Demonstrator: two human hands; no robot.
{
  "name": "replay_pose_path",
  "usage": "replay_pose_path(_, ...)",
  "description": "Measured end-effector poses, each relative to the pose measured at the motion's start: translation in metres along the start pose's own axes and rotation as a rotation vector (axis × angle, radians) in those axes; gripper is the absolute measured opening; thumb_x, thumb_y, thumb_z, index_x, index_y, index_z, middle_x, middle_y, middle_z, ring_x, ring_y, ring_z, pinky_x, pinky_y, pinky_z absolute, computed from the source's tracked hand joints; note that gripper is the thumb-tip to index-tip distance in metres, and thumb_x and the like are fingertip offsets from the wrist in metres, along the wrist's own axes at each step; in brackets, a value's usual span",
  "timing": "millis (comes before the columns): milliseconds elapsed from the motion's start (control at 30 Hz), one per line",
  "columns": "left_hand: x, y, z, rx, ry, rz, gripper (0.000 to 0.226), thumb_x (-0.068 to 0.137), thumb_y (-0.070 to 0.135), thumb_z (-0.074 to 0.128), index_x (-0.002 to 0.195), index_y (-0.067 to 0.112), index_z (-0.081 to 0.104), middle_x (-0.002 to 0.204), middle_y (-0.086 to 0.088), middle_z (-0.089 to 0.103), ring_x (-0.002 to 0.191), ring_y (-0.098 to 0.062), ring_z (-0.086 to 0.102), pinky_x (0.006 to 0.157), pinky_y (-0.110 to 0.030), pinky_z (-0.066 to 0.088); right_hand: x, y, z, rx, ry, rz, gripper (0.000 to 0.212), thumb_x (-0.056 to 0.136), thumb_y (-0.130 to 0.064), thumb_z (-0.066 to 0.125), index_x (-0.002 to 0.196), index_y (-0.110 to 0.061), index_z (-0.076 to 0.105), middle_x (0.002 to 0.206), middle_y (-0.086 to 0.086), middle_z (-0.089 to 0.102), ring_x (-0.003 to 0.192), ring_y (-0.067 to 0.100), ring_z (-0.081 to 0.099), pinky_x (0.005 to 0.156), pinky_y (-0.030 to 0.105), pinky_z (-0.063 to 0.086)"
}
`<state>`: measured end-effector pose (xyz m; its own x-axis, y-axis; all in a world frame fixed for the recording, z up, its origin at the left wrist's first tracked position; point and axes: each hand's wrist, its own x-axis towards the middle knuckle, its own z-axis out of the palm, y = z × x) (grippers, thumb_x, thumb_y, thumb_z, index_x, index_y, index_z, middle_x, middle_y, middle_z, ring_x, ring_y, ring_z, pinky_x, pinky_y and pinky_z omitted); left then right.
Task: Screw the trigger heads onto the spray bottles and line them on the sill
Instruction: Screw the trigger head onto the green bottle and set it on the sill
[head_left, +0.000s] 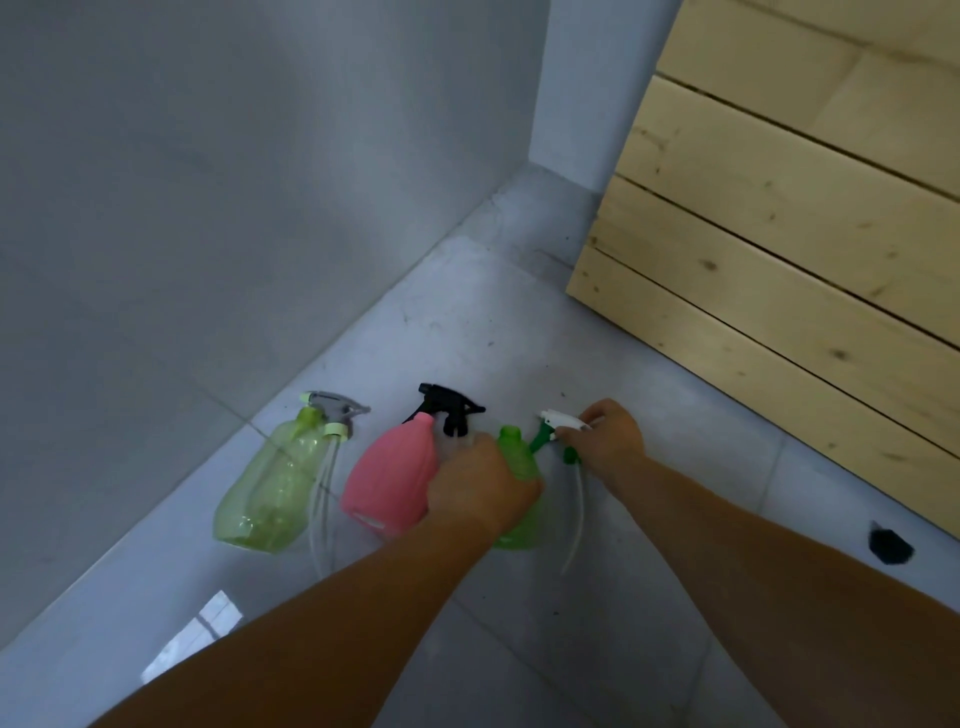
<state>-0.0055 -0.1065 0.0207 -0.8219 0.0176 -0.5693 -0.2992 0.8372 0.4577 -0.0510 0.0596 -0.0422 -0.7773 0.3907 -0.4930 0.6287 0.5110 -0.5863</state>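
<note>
Three spray bottles lie on the pale tiled floor (467, 322). The clear yellow-green bottle (267, 488) is at the left, with a grey trigger head (337, 413) and its tube beside the neck. The pink bottle (387, 478) lies in the middle with a black trigger head (451, 410) by its neck. My left hand (480, 486) is closed around the bright green bottle (514, 441). My right hand (608, 439) grips the white and green trigger head (556, 423), whose tube (576, 514) trails toward me. Head and green bottle are apart.
A grey wall (208, 208) runs along the left and meets the floor just behind the bottles. A slatted pale wood panel (779, 234) stands at the right. A small black object (889, 543) lies on the floor at the far right.
</note>
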Motion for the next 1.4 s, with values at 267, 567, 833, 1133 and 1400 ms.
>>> replay_pose_path(267,-0.014,0.005,-0.008,-0.112,-0.074,0.057,0.069,0.082,0.042,0.077,0.134,0.009,0.046,0.129,-0.011,0.061,0.114,-0.028,0.062,0.085,-0.035,0.053,-0.009,-0.016,-0.032,0.165,-0.108,-0.023,0.034,0.080,-0.010,0.077,0.109,0.005,0.067,0.092,0.019,0.066,0.064,0.022,0.066,0.070,0.038,0.061)
replay_pose_path(567,-0.071,0.022,-0.072,-0.415,-0.027,0.188,0.067,0.074,0.035,0.088,0.130,0.010,0.060,0.102,0.005,0.064,0.087,-0.011,0.064,0.074,-0.021,0.050,-0.063,-0.133,-0.130,0.287,0.130,-0.308,0.029,0.081,-0.024,0.075,0.099,-0.011,0.056,0.100,0.021,0.069,0.079,0.033,0.067,0.067,0.043,0.060)
replay_pose_path(833,-0.139,0.004,-0.138,-0.521,0.130,0.285,0.057,0.068,0.020,0.093,0.112,0.020,0.057,0.097,-0.002,0.073,0.085,-0.019,0.074,0.078,-0.032,0.062,-0.189,-0.226,-0.215,0.568,0.190,-0.666,0.022,0.087,-0.017,0.068,0.102,-0.014,0.053,0.091,0.012,0.073,0.067,0.017,0.070,0.075,0.044,0.061)
replay_pose_path(1133,-0.210,-0.009,-0.185,-0.462,0.235,0.427,0.061,0.063,0.021,0.094,0.111,0.026,0.057,0.096,-0.001,0.071,0.075,-0.012,0.066,0.078,-0.034,0.059,-0.297,-0.253,-0.236,0.547,0.088,-0.830,0.017,0.090,-0.013,0.066,0.102,-0.010,0.054,0.098,0.018,0.073,0.094,0.038,0.071,0.088,0.055,0.056)
replay_pose_path(1400,-0.261,-0.008,-0.213,-0.448,0.223,0.513,0.073,0.060,0.033,0.091,0.122,0.027,0.053,0.104,-0.012,0.074,0.088,-0.029,0.074,0.075,-0.041,0.063,-0.347,-0.250,-0.218,0.552,-0.033,-0.841,0.014,0.087,-0.016,0.069,0.094,-0.016,0.057,0.094,0.015,0.076,0.094,0.037,0.072,0.090,0.058,0.054)
